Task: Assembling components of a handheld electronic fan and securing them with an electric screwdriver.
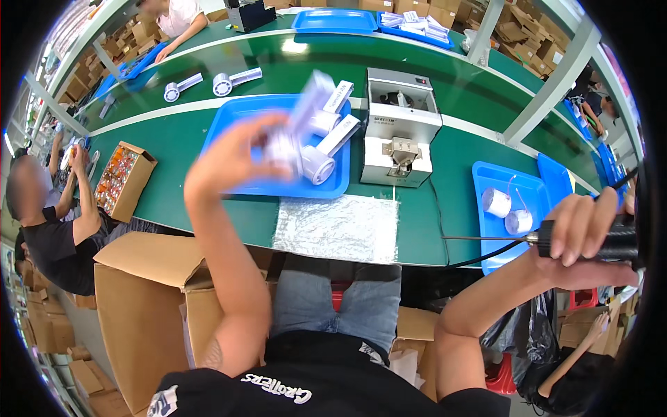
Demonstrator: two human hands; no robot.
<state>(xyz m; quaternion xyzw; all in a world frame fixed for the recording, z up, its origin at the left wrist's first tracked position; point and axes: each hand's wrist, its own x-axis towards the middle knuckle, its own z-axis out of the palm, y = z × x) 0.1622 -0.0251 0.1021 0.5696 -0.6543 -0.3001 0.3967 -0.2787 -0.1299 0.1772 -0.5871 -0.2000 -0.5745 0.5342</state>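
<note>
My left hand (240, 156) is closed around the round head of a white handheld fan (283, 149), smeared by motion, above a blue tray (240, 111). Inside that tray lie two more white handheld fans, one (321, 164) nearer me and one (325, 122) behind it. Off to the right, my right hand (580, 233) grips a black electric screwdriver (617, 240). Its long thin bit (486, 238) points left, over the front edge of another blue tray (479, 182). Two white round parts with thin wires (496, 201) sit in that tray.
A grey-white benchtop machine (399, 132) stands mid-bench, beside a bubble-wrap sheet (337, 229). Two fans (236, 81) lie on the green belt (278, 66). An open carton (139, 299) stands at my left. Co-workers sit left (52, 236) and across the bench (182, 17).
</note>
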